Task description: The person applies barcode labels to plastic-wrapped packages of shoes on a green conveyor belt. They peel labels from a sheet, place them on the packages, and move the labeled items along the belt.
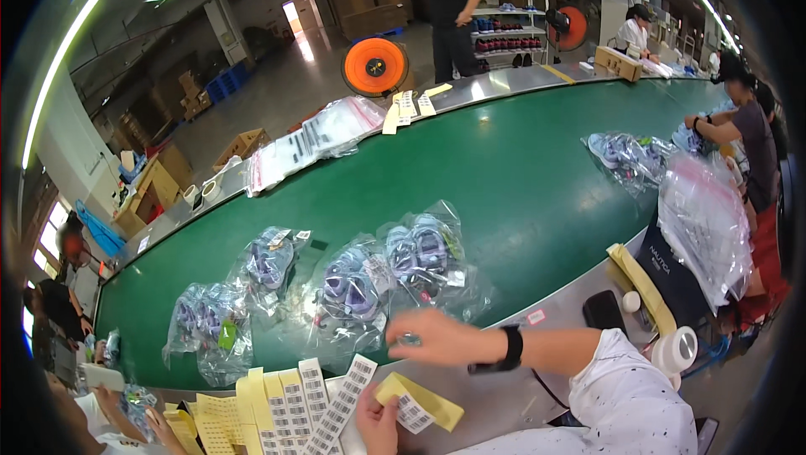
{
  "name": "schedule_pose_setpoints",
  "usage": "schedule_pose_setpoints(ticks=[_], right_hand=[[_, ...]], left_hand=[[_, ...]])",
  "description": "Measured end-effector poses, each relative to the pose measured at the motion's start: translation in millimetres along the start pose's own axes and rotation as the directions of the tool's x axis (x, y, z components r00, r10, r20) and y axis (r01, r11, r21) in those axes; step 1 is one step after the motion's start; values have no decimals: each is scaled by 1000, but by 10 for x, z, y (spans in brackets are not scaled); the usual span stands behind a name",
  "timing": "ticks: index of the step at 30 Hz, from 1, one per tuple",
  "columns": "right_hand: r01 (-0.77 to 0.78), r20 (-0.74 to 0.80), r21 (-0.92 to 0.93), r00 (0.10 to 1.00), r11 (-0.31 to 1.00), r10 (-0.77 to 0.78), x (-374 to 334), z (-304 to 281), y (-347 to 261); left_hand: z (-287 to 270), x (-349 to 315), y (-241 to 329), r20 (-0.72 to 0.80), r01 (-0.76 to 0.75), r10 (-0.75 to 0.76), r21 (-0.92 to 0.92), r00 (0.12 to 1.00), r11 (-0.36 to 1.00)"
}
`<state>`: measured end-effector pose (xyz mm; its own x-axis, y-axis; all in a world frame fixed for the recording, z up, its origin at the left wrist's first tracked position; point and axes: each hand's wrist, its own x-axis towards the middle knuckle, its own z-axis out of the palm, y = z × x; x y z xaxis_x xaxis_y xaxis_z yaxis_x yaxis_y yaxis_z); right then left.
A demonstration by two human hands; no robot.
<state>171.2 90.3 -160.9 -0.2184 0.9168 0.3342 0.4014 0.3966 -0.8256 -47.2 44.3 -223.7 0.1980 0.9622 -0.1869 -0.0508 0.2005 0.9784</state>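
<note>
My left hand (377, 423) grips a folded yellow backing sheet (441, 411) with white barcode labels, low at the front edge of the table. My right hand (441, 340), a dark band on its wrist, hangs just above the belt's near edge. Its thumb and fingers curl toward each other; anything between the tips is too small to tell. Beyond it lie pairs of light-blue and purple shoes in clear plastic bags, one pair (417, 249) ahead and another pair (351, 285) to its left. Further left are more bagged shoes (271, 258) and another bagged pair (201, 314).
A green conveyor belt (520, 165) crosses the view. Barcode label strips (315, 400) lie to the left of my left hand. Flat plastic bags (315, 144) rest along the far edge; more bags (701, 228) cover a dark box at right. A white-lidded container (674, 348) stands near my elbow. Co-workers are at both sides.
</note>
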Motion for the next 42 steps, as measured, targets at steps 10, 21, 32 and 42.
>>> schedule_pose_setpoints(ticks=[10,21,32,42], right_hand=[[-191,81,191,981,963,179,-562,419,-216],[116,-221,-97,966,988,-135,-568,398,-307],[178,-267,-112,942,978,-202,-511,523,-283],[16,-574,627,686,779,447,220,-1108,872]], left_hand=[[74,-148,567,46,-195,191,96,981,976],[98,-122,631,48,-163,158,150,986,975],[-11,-49,727,217,33,-91,257,972,966],[-70,68,407,95,61,-81,202,992,977]])
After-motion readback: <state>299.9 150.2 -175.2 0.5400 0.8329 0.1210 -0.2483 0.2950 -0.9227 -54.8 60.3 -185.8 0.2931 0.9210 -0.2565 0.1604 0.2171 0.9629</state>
